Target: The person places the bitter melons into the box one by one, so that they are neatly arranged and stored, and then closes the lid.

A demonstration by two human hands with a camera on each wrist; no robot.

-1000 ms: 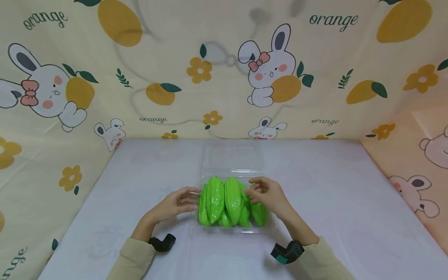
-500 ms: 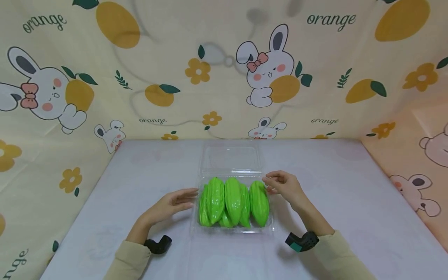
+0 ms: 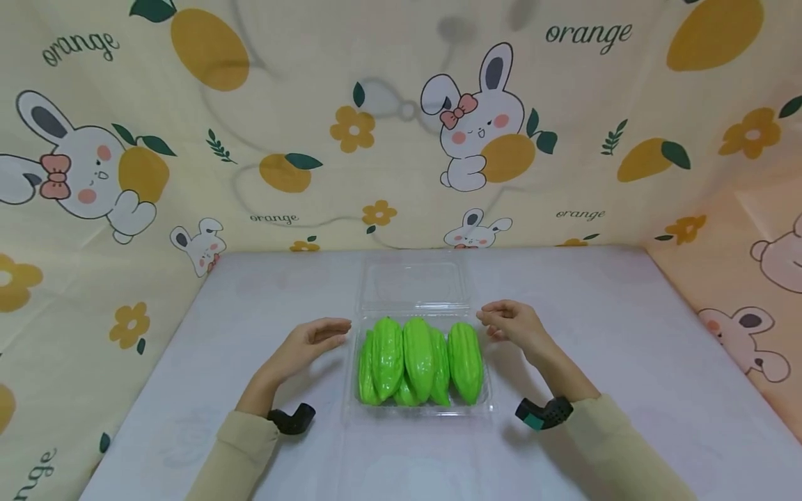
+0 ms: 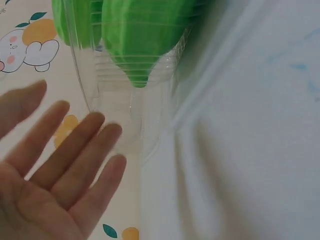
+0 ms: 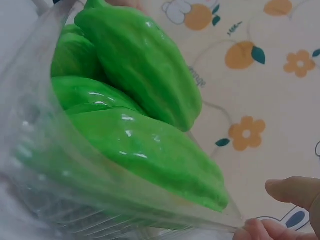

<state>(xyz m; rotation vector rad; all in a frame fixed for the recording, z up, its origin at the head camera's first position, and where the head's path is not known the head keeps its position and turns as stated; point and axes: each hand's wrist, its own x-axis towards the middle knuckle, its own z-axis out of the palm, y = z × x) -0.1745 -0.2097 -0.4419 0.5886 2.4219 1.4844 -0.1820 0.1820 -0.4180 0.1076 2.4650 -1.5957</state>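
Several glossy green bitter melons [image 3: 418, 358], two lying higher on the others, fill a clear plastic clamshell box [image 3: 432, 412] in the head view. Left of the box is my left hand [image 3: 303, 346]; in the left wrist view its fingers [image 4: 90, 165] are spread and hold nothing, short of the clear wall. My right hand [image 3: 516, 327] is by the box's far right corner, fingers relaxed. In the right wrist view its fingertips [image 5: 252, 231] are right at the rim, with the thumb [image 5: 292, 191] apart from them. A single bitter melon [image 3: 466, 363] lies along the right side.
The box's clear lid [image 3: 412, 284] lies folded back toward the rear wall. A white table [image 3: 276, 285] carries the box. Printed cloth with rabbits and oranges [image 3: 401, 160] hangs behind and at both sides. Each wrist wears a black camera [image 3: 544, 413].
My right hand has withdrawn from over the right-hand bitter melon to beside the box, leaving that melon in view and straighter. My left hand has shifted slightly away from the left wall.
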